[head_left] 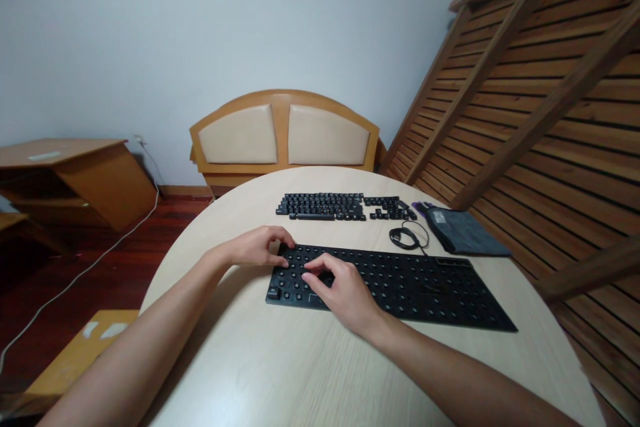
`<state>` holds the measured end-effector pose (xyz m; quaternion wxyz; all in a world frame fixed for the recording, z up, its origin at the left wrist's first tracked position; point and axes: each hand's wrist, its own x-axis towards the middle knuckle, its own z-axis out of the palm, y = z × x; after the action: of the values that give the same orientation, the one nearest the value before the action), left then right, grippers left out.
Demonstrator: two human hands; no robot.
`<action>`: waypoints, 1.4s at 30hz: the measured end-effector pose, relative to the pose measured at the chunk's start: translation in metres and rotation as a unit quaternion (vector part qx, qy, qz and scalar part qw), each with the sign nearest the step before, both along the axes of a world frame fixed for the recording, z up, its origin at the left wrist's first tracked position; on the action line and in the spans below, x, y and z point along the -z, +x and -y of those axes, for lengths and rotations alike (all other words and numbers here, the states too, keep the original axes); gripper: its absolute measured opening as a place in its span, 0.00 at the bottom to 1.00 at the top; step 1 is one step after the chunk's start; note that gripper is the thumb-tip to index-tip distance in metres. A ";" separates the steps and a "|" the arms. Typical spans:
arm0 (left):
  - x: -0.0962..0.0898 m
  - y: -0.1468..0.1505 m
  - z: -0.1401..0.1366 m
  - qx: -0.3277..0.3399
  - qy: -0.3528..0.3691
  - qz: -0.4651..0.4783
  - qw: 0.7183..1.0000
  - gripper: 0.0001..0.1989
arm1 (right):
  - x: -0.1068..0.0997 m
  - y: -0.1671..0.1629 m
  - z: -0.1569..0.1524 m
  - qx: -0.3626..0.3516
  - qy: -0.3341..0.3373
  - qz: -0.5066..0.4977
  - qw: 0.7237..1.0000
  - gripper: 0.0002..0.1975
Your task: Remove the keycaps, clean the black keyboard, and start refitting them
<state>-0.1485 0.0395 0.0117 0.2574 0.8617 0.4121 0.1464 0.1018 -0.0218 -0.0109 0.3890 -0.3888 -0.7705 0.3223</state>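
A black keyboard base (420, 287) lies on the round table, its key stems bare over most of its surface. One black keycap (273, 292) sits at its near left corner. My left hand (257, 247) rests at the base's upper left corner, thumb and forefinger apart, nothing visible between them. Over the left part of the base is my right hand (347, 293), thumb and forefinger curled almost together in a pinch. Whatever is between those fingertips is too small to make out. Behind the base, loose black keycaps (320, 203) are laid out in rows like a keyboard.
A coiled black cable (405, 237) lies behind the base. Right of it are a dark grey pouch (465, 230) and a purple item (423, 207). The pale round table (240, 347) has a headboard (285, 127) beyond it and a wooden slatted frame (540, 93) at right.
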 end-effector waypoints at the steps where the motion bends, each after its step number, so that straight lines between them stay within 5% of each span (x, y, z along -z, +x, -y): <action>1: 0.002 0.000 -0.001 0.004 0.002 0.000 1.000 0.18 | 0.000 -0.001 0.000 -0.004 -0.010 -0.010 1.000 0.04; 11: 0.002 0.001 -0.003 0.024 0.001 0.005 1.000 0.17 | 0.001 -0.011 0.000 -0.025 -0.056 -0.051 0.997 0.06; 19: 0.005 0.001 -0.003 0.024 -0.021 0.024 0.999 0.10 | 0.008 -0.019 0.003 -0.006 0.034 0.070 0.997 0.05; 42: 0.004 0.001 -0.003 0.020 -0.037 0.029 0.999 0.12 | 0.013 -0.020 0.006 -0.101 0.141 0.101 0.980 0.07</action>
<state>-0.1478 0.0420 0.0081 0.3036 0.8550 0.3924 0.1512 0.0818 -0.0276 -0.0237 0.3255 -0.2809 -0.8788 0.2067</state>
